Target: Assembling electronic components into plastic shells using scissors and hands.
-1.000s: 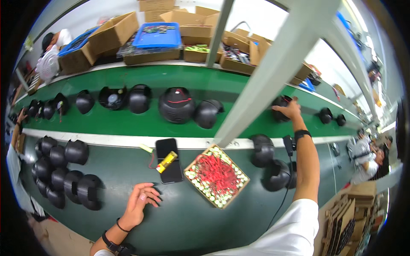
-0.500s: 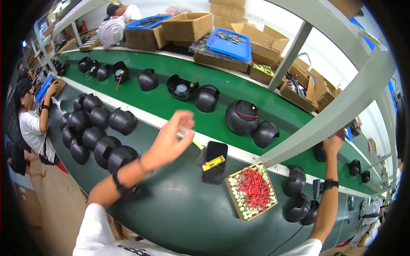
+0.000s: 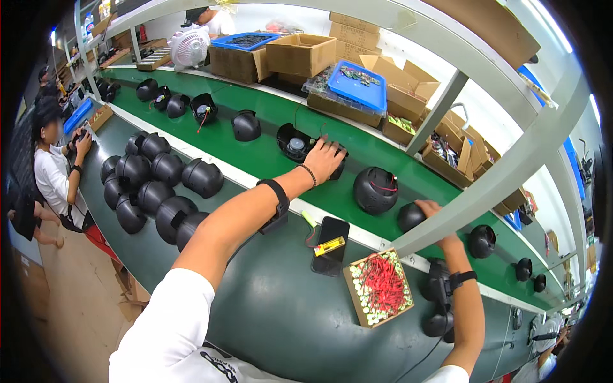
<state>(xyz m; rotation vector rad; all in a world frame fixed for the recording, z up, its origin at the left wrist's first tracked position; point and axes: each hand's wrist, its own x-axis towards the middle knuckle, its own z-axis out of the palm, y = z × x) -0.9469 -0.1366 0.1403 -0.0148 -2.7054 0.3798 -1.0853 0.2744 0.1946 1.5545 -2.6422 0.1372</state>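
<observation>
My left hand (image 3: 325,159) reaches onto the green conveyor belt, its fingers curled over the top of a rounded black plastic shell (image 3: 341,168). Just left of it lies an open black shell with a round grey speaker (image 3: 295,145) inside. My right hand (image 3: 439,219) is partly hidden by a slanted white post. Its fingers rest around another black half shell (image 3: 410,217) on the belt. Between my hands sits a round black housing (image 3: 375,190) with a red wire across its front.
An open carton of green-white battery cells with red wires (image 3: 381,287) stands on the dark bench, beside a black phone (image 3: 331,246) with a small yellow item on it. Black shells (image 3: 153,196) cluster at left. The slanted post (image 3: 485,179) crosses near my right hand. A co-worker (image 3: 54,169) sits far left.
My left hand has gone from above the bench edge forward onto the shell on the belt. My right hand has come left along the belt to the half shell near the post.
</observation>
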